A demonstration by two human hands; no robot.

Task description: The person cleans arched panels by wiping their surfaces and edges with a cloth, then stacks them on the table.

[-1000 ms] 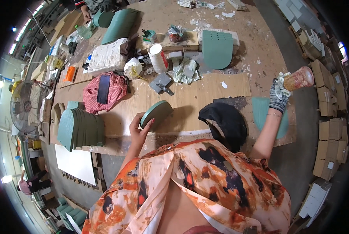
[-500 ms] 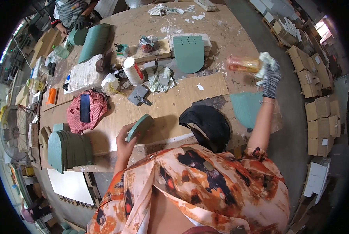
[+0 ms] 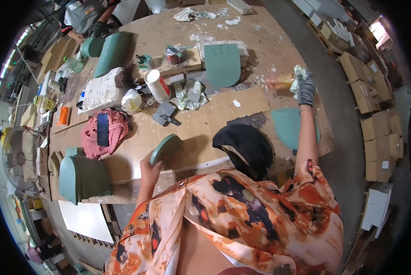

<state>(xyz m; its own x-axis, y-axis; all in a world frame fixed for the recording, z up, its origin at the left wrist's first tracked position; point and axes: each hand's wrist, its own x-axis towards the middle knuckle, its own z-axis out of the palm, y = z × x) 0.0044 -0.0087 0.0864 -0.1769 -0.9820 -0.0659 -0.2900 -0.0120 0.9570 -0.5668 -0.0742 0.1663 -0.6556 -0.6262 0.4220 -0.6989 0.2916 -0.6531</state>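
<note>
My left hand (image 3: 149,172), bare, grips the edge of a green round-ended board (image 3: 166,149), tilted up above the table. On my right hand (image 3: 305,89) is a grey striped knit glove. Its fingers are closed around a crumpled pale cloth (image 3: 299,81). A clear bottle or jar with reddish-yellow contents (image 3: 280,82) lies sideways against the cloth, blurred; whether the hand also grips it I cannot tell. Below my right hand, partly behind the forearm, is another green board (image 3: 286,126). A black cap (image 3: 243,149) sits between my arms.
Green boards stand stacked at left (image 3: 79,178); another stack (image 3: 222,64) lies at the back. A white can (image 3: 158,86), a grey block (image 3: 163,113), a rag (image 3: 190,96) and a checked red cloth (image 3: 91,136) under a phone (image 3: 103,129) occupy the table (image 3: 242,98). Across it, a co-worker's gloved hand (image 3: 97,30) is near green boards.
My right hand has moved left, with the cloth and the bottle shifting along with it. My left hand still holds the board, nearly in place.
</note>
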